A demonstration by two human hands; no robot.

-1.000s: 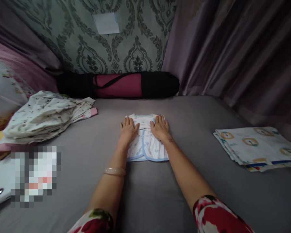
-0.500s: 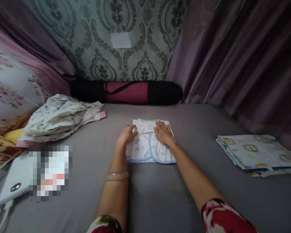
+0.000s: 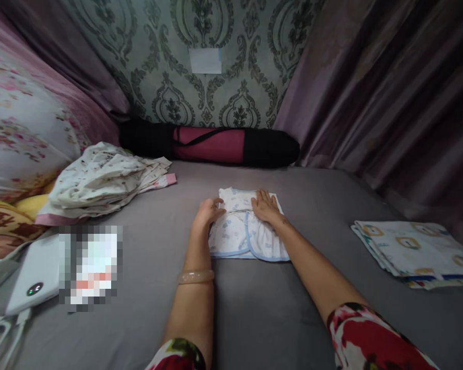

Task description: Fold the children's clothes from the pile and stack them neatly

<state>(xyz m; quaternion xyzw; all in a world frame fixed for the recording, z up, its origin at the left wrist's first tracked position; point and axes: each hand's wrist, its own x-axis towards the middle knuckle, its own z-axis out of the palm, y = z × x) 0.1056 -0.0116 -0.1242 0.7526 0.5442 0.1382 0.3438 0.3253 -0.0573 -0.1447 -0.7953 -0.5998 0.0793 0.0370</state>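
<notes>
A small white baby garment [image 3: 229, 237] with blue trim and a pale blue print lies folded on the grey sheet in front of me. My right hand [image 3: 265, 207] rests flat on its upper right part, fingers spread. At the upper left edge is my left hand [image 3: 208, 211], its thumb and fingers curved and apart, touching the cloth's side. Part of the right side of the garment is hidden under my right hand and wrist.
Folded printed cloths [image 3: 412, 246] lie at the right. On the left are a crumpled printed cloth [image 3: 96, 177], a white device with a cable [image 3: 38, 275] and a blurred-out item [image 3: 98, 267]. A long black and red bag [image 3: 210, 144] lies along the wall.
The camera view has turned slightly left, so everything appears shifted to the right. Both hands keep nearly the same places on the garment.
</notes>
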